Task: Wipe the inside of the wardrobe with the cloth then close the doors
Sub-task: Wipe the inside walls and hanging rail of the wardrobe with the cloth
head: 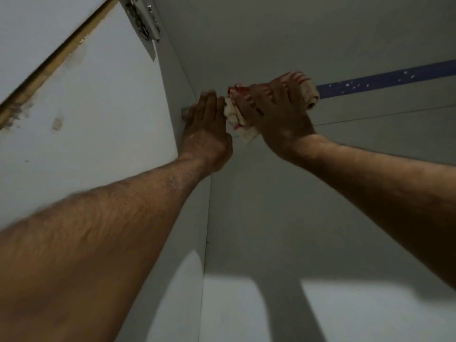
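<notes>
I look up into a white wardrobe (296, 193). A blue rail (385, 79) with white specks runs across its upper part from the right. My right hand (278, 112) is wrapped around the rail's left stretch with a red-and-white striped cloth (237, 114) bunched in its grip; the cloth covers the rail there. My left hand (204, 129) is flat, fingers straight and together, at the left inner wall, next to the rail's metal socket (184, 114). It touches the cloth's edge and holds nothing.
The open left door (81, 119), stained and with a chipped wooden edge, hangs at the left on a metal hinge (143, 18). The wardrobe's back panel and top panel close the space ahead and above. My arms' shadows fall on the lower back wall.
</notes>
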Available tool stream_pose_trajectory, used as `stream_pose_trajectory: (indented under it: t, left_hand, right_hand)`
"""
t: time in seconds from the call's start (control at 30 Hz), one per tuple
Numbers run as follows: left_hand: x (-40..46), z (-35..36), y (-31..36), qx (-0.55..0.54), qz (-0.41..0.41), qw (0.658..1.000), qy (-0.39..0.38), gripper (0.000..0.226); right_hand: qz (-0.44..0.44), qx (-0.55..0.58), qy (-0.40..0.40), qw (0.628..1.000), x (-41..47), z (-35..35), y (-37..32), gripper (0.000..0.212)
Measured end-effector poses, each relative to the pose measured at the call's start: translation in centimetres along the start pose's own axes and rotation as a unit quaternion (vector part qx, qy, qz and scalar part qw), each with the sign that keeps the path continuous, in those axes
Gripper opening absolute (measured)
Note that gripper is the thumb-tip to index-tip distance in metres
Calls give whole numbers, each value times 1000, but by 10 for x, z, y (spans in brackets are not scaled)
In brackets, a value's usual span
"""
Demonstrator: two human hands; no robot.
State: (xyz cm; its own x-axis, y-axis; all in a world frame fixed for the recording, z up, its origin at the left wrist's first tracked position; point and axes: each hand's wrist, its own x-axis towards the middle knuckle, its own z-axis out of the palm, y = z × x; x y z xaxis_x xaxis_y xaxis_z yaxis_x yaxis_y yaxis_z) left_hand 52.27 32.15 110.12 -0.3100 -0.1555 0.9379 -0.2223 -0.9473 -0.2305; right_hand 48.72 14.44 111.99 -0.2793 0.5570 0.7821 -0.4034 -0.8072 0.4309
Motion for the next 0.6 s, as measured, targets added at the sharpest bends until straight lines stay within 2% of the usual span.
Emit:
stream_pose_trajectory:
  t: [0.07,0.13,0.27,0.33,0.4,0.53,0.6]
  left_hand:
    - [0,-4,1,9,4,1000,1,74]
    - [0,-6,5,16,4,1000,1,71]
    - [0,-8,17,22,-25,999,-6,70]
    - [2,-9,26,23,-48,999,-11,71]
    - [5,-10,36,17,-63,998,-12,72]
    - [15,-10,60,12,-55,998,-11,73]
    - [22,-10,73,10,-50,999,-15,72]
  right_hand:
    - [-53,-43,16,998,-12,4,26,54]
    - [-55,-66,-14,996,-20,5,54,55]
    - [46,-76,-60,994,-18,-4,60,71]
    - [62,-54,-73,994,-17,-8,51,75]
    - [19,-50,-74,996,-22,-11,59,78]
    - [-137,-101,-40,985,-36,-11,104,66]
    - [-146,-101,-55,983,-34,-13,120,66]
